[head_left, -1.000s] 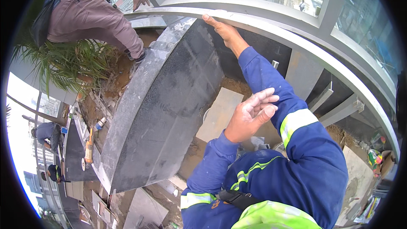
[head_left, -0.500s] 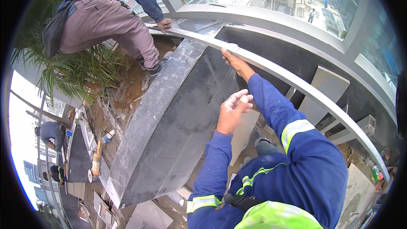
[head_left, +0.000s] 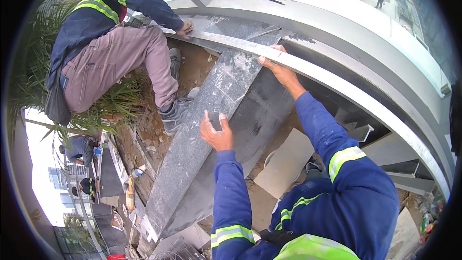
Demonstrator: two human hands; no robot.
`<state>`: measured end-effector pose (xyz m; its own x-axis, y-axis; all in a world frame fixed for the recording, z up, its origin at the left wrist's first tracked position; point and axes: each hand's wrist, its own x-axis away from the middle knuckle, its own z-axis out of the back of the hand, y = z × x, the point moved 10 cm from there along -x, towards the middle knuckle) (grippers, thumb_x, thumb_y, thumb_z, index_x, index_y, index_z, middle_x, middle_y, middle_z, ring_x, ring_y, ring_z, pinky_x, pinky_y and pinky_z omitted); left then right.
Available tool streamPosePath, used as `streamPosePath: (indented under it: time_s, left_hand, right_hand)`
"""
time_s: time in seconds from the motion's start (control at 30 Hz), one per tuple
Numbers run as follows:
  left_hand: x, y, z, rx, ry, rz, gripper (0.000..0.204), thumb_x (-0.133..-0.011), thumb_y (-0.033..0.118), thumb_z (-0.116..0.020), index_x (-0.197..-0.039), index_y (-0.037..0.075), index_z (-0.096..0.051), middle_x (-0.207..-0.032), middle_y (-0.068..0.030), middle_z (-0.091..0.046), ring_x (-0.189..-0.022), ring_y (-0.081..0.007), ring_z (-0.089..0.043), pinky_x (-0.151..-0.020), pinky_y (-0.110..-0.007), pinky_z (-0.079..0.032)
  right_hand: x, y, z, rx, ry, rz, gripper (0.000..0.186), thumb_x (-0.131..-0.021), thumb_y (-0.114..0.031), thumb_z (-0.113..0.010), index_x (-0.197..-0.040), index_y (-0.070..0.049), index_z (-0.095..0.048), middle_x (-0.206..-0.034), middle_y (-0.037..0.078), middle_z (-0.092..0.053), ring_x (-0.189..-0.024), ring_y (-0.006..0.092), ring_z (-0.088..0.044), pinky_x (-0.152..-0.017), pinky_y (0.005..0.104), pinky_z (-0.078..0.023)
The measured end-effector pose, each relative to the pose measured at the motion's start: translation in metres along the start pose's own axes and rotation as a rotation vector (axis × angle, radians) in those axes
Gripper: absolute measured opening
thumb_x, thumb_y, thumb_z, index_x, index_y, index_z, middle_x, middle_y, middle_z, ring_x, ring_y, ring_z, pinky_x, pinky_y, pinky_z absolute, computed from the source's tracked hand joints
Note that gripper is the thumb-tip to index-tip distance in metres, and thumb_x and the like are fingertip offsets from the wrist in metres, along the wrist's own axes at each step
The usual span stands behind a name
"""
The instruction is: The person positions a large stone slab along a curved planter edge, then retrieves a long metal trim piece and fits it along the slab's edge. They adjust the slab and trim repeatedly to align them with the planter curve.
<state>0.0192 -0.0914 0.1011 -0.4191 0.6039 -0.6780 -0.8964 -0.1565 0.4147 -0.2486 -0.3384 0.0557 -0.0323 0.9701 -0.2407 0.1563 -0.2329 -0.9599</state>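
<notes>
My right hand (head_left: pixel 283 73) grips a long pale straightedge bar (head_left: pixel 346 88), thumb on the near side and fingertips over the far edge. The bar looks bent by the lens and runs from the upper left to the far right. Its far-left end lies under a co-worker's hand (head_left: pixel 185 29). Part of it rests over a dark grey stone-clad ledge (head_left: pixel 192 163), whose top is dusty and scuffed. My left hand (head_left: pixel 217 134) is raised above that ledge, thumb and fingers apart, holding nothing.
A co-worker (head_left: pixel 115 62) in a dark jacket bends beside the palm leaves. Loose pale slabs (head_left: pixel 285 162) lie by my legs. An orange bottle (head_left: pixel 130 193) stands among debris at the left. Glazing and a grey window frame (head_left: pixel 308 9) line the back. Two more people work far left.
My left hand has moved left, over the ledge top, with its fingers spread wider. My right hand stays on the bar. The view has shifted, and the co-worker bends lower over the bar's end.
</notes>
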Motion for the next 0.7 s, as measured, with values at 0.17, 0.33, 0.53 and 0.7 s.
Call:
streamPosePath:
  time_s: [0.17, 0.33, 0.53, 0.7]
  left_hand:
    - [-0.003, 0.007, -0.03, -0.293, 0.029, -0.116, 0.066, -0.099, 0.052, -0.068, -0.142, 0.003, -0.063, -0.134, -0.0168, -0.068, -0.122, -0.0378, -0.063, -0.109, -0.053, -0.042]
    - [-0.001, 0.008, -0.041, -0.391, -0.054, -0.102, 0.072, -0.099, 0.063, -0.062, -0.14, 0.003, -0.064, -0.131, -0.0161, -0.068, -0.121, -0.0365, -0.063, -0.105, -0.051, -0.043]
    - [-0.006, 0.012, -0.044, -0.421, -0.073, -0.08, 0.073, -0.099, 0.065, -0.061, -0.141, 0.005, -0.064, -0.131, -0.0156, -0.068, -0.12, -0.036, -0.064, -0.104, -0.05, -0.044]
    - [-0.005, 0.011, -0.045, -0.451, -0.103, -0.048, 0.073, -0.099, 0.065, -0.063, -0.142, 0.006, -0.064, -0.133, -0.0146, -0.068, -0.121, -0.035, -0.064, -0.105, -0.049, -0.044]
  right_hand:
    - [0.004, 0.031, 0.016, 0.11, 0.08, 0.042, 0.052, -0.087, -0.033, -0.091, -0.122, -0.006, -0.063, -0.115, 0.006, -0.066, -0.11, 0.0164, -0.063, -0.095, 0.0342, -0.052]
    - [0.011, 0.06, 0.004, 0.102, 0.054, -0.036, 0.058, -0.085, -0.038, -0.092, -0.123, -0.008, -0.062, -0.115, 0.009, -0.066, -0.108, 0.0213, -0.066, -0.091, 0.0372, -0.054]
    - [0.005, 0.061, -0.012, 0.042, 0.076, -0.061, 0.058, -0.086, -0.036, -0.093, -0.12, -0.008, -0.055, -0.104, 0.007, -0.064, -0.098, 0.0177, -0.065, -0.084, 0.0349, -0.055]
    - [0.003, 0.066, -0.017, 0.006, 0.044, -0.093, 0.059, -0.087, -0.03, -0.092, -0.122, -0.007, -0.05, -0.101, 0.002, -0.058, -0.096, 0.0134, -0.06, -0.084, 0.031, -0.052]
